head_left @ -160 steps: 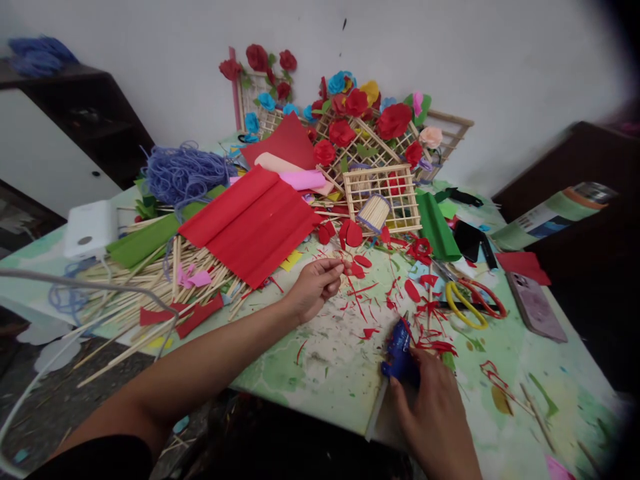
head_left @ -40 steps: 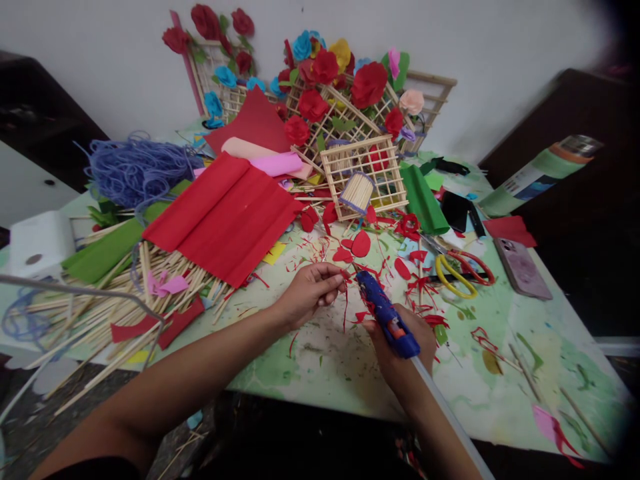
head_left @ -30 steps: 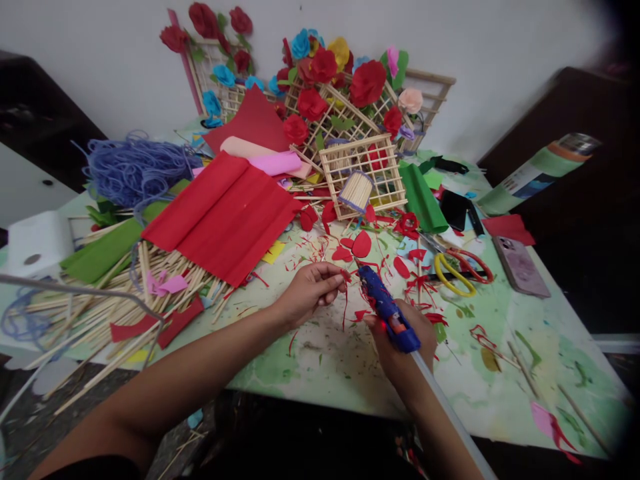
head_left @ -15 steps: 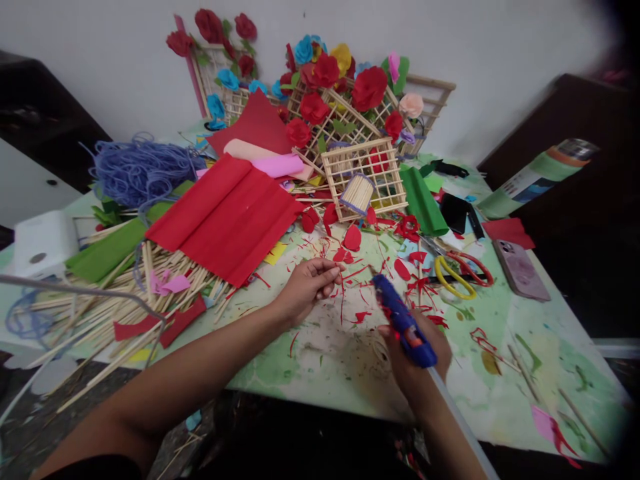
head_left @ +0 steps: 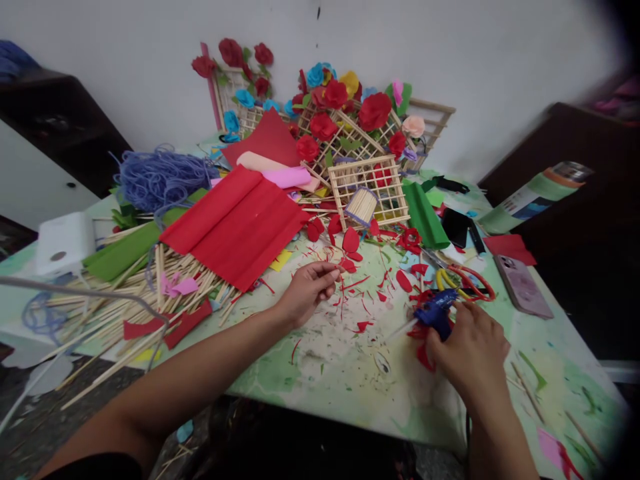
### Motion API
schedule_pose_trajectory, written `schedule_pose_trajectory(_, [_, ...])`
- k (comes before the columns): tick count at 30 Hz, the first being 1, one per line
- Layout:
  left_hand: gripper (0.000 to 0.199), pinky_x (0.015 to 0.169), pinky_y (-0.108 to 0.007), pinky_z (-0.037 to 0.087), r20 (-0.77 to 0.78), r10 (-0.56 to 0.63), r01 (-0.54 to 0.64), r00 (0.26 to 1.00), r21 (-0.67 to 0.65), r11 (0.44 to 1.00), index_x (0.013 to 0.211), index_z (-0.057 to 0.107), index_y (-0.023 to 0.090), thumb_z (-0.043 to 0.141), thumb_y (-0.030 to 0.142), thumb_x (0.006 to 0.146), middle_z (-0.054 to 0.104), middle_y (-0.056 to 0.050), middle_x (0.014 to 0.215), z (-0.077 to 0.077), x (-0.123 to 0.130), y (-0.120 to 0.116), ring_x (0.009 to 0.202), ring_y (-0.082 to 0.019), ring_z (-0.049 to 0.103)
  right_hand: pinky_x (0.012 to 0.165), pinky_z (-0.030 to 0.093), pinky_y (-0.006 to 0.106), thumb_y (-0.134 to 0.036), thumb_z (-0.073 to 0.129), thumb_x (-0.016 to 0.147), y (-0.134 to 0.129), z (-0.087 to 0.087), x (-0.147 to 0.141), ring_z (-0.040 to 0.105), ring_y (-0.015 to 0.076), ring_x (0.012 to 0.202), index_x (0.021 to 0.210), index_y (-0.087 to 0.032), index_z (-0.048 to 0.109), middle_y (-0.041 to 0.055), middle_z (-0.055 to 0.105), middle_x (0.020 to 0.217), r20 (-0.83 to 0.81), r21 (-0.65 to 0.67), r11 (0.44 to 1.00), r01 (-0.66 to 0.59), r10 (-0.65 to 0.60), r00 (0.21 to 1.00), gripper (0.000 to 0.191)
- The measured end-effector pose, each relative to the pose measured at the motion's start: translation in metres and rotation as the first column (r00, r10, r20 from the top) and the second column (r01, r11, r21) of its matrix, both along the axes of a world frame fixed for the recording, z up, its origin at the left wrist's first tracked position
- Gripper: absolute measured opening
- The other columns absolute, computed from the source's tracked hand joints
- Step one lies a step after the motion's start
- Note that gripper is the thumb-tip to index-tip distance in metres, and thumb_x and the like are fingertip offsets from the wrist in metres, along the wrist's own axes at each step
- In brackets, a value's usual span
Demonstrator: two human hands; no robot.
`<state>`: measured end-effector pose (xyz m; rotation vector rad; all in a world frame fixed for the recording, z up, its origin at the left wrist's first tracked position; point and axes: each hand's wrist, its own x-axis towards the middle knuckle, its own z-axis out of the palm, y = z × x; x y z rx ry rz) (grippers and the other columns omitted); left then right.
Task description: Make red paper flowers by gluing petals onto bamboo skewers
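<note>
My left hand (head_left: 311, 293) is closed in a pinch over the middle of the table. A tiny red bit shows at its fingertips, too small to make out. My right hand (head_left: 470, 347) is around a blue glue gun (head_left: 436, 312), low over the table at the right. A pale glue stick (head_left: 401, 328) sticks out of the gun toward the left. Scissors with yellow and red handles (head_left: 473, 283) lie just beyond the gun. Cut red paper petals (head_left: 351, 241) and thin red scraps are scattered in front of my left hand.
Red crepe paper (head_left: 235, 230) covers part of a heap of thin sticks (head_left: 200, 287) at the left. Blue yarn (head_left: 163, 179) is piled behind. Stick lattices (head_left: 370, 190) with paper flowers stand at the back. A phone (head_left: 523, 287) and a bottle (head_left: 537, 197) are at the right.
My right hand has moved right with the glue gun and turned it, from beside my left hand to near the scissors. The left hand keeps its pinch. The view has shifted slightly.
</note>
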<state>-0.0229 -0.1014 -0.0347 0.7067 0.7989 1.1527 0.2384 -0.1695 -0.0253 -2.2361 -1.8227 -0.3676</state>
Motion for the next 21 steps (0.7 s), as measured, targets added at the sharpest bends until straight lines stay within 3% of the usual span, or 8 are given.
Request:
schedule_pose_trajectory(2, [0.024,0.038,-0.015,0.021,-0.003,-0.013,0.013,1.0,0.001,1.0,0.078,0.064,0.011,0.075,0.027,0.065,0.055,0.003,0.06,0.002,0.001,-0.002,0.043,-0.001,0.04,0.091,0.036,0.055,-0.035,0.054,0.075,0.001,0.011,-0.027,0.046,0.0388,0.114,0.119,-0.011,0.053,0.0214,0.053,0.125,-0.132,0.089,0.985,-0.146,0.157,0.979,0.05])
schedule_pose_trajectory(5, [0.025,0.039,-0.016,0.021,-0.011,-0.057,0.057,0.998,-0.003,0.998,0.08,0.065,0.011,0.076,0.028,0.065,0.051,0.004,0.053,0.005,0.003,-0.007,0.042,-0.002,0.04,0.097,0.036,0.051,-0.041,0.05,0.083,0.008,0.024,-0.071,0.051,0.0311,0.113,0.116,-0.015,0.056,0.0164,0.06,0.119,-0.447,0.133,0.917,-0.376,0.394,0.803,0.042])
schedule_pose_trajectory(9, [0.028,0.04,-0.016,0.023,-0.032,-0.057,0.057,0.998,0.001,0.998,0.08,0.065,0.013,0.077,0.031,0.063,0.049,0.005,0.047,0.007,0.005,-0.011,0.042,-0.003,0.041,0.087,0.047,0.041,-0.038,0.053,0.084,0.025,0.024,-0.112,0.062,0.0233,0.097,0.108,-0.018,0.059,0.0117,0.068,0.104,-0.829,0.117,0.861,-0.495,0.359,0.429,0.032])
schedule_pose_trajectory(11, [0.031,0.04,-0.017,0.022,-0.056,-0.046,0.046,0.997,-0.011,0.999,0.081,0.065,0.013,0.078,0.033,0.061,0.049,0.006,0.046,0.008,0.005,-0.013,0.041,-0.004,0.041,0.079,0.05,0.036,-0.036,0.053,0.083,0.031,0.02,-0.12,0.065,0.0199,0.083,0.1,-0.018,0.061,0.0087,0.07,0.091,-0.93,0.121,0.845,-0.521,0.28,0.239,0.026])
schedule_pose_trajectory(12, [0.032,0.04,-0.017,0.022,-0.07,-0.049,0.048,0.996,-0.019,0.999,0.081,0.065,0.013,0.078,0.034,0.061,0.049,0.006,0.046,0.008,0.005,-0.013,0.041,-0.004,0.04,0.074,0.05,0.034,-0.035,0.054,0.083,0.033,0.018,-0.122,0.065,0.0185,0.076,0.094,-0.018,0.062,0.007,0.07,0.083,-0.952,0.12,0.848,-0.517,0.246,0.183,0.023])
schedule_pose_trajectory(14, [0.033,0.04,-0.017,0.022,-0.089,-0.059,0.057,0.994,-0.028,0.998,0.081,0.065,0.013,0.078,0.035,0.06,0.049,0.006,0.047,0.009,0.005,-0.014,0.041,-0.004,0.04,0.065,0.049,0.03,-0.036,0.056,0.081,0.034,0.015,-0.122,0.062,0.016,0.065,0.08,-0.018,0.062,0.0038,0.067,0.07,-0.965,0.104,0.869,-0.483,0.205,0.161,0.019])
schedule_pose_trajectory(16, [0.033,0.041,-0.018,0.023,-0.092,-0.07,0.068,0.993,-0.022,0.997,0.082,0.066,0.012,0.078,0.035,0.061,0.049,0.006,0.047,0.009,0.005,-0.014,0.042,-0.003,0.04,0.059,0.045,0.027,-0.036,0.057,0.08,0.033,0.015,-0.12,0.057,0.014,0.059,0.07,-0.017,0.06,0.0017,0.062,0.063,-0.96,0.098,0.895,-0.435,0.201,0.196,0.021])
schedule_pose_trajectory(21, [0.034,0.04,-0.017,0.02,-0.067,-0.074,0.074,0.995,0.009,0.997,0.095,0.064,0.013,0.074,0.03,0.067,0.044,0.008,0.045,0.011,0.004,-0.014,0.041,-0.003,0.037,0.057,0.039,0.025,-0.034,0.061,0.077,0.029,0.02,-0.113,0.05,0.0112,0.056,0.069,-0.017,0.062,-0.001,0.057,0.058,-0.961,0.133,0.935,-0.328,0.203,0.187,0.019])
